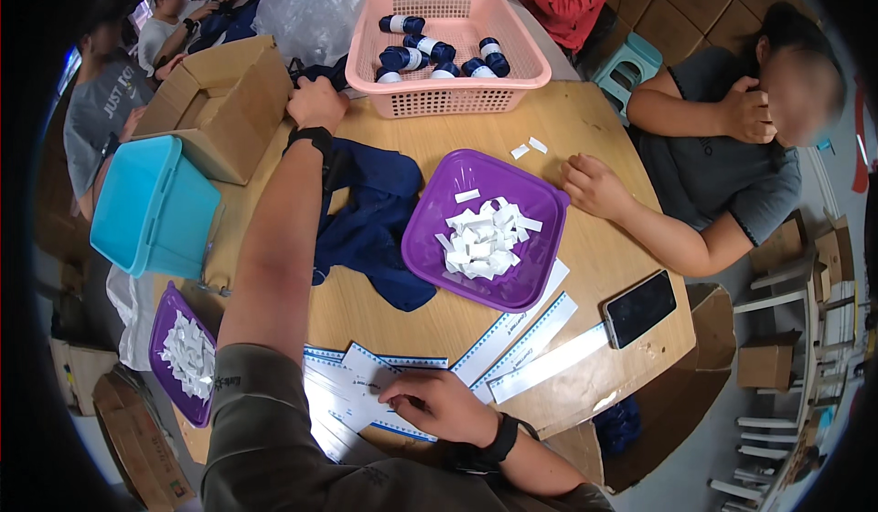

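Dark sleeve fabric (265, 420) fills the lower edge, and from it the left hand (317, 103) stretches far across the wooden worktop (578, 117) to a crumpled dark cloth (335, 75) beside the pink basket. Its fingers bend over that cloth, though I cannot tell whether they grip it. Close to the body, the right hand (446, 409) hovers or rests over glossy white paper strips (512, 334) with blue patterned edges; its fingers are loosely curled, and whether they hold anything cannot be told.

Between the arms and the trays lies a soft navy garment (375, 187), limp and creased. Just right of it, a rounded-square purple plastic tray (422, 228) holds a loose heap of small white slips (485, 242). Left of the forearm, a second purple tray (189, 408) carries a similar pile.

Farther out, the pink basket (448, 102), with perforated plastic walls, contains navy rolls (430, 49) wrapped in white bands. To the left stand an open cardboard box (242, 109) and a smooth turquoise bin (174, 228). A black-screened phone (640, 309) lies near the right edge, above a cardboard carton (704, 375) with dark blue material (619, 425) inside.
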The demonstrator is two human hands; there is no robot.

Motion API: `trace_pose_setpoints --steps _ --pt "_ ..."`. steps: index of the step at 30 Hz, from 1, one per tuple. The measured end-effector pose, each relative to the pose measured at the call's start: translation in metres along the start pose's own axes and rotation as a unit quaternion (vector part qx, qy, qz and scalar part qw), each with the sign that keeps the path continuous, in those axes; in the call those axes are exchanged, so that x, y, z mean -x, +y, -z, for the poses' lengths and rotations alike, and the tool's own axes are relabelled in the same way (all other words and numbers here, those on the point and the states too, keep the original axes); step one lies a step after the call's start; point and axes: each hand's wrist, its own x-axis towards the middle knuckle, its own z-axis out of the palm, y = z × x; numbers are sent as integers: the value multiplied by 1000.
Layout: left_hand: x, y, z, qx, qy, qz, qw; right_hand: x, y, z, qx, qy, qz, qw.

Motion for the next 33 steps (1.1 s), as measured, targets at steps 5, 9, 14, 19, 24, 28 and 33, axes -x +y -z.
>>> trace_pose_setpoints --steps 5,9,14,19,24,28,33 --pt "-10 -13 -15 -10 59 -69 996 0 -1 -1 -2 1 2 1000" --pt "-10 -16 -16 -21 73 -113 991 0 0 0 -1 4 0 1000" --pt "-8 -18 -10 -7 79 -139 987 -1 -2 2 -8 5 0 1000" --pt "-7 -20 -6 -21 65 -155 986 -2 1 3 -12 -3 5 1000" --pt "-6 -26 -2 -30 68 -210 975 -3 -3 4 -5 -3 7 1000" --pt "-5 -34 -1 -20 95 -240 966 -2 -3 3 -16 -6 1 1000" --pt "8 -44 7 -16 94 -224 970 -3 -1 5 -7 -32 -13 999"
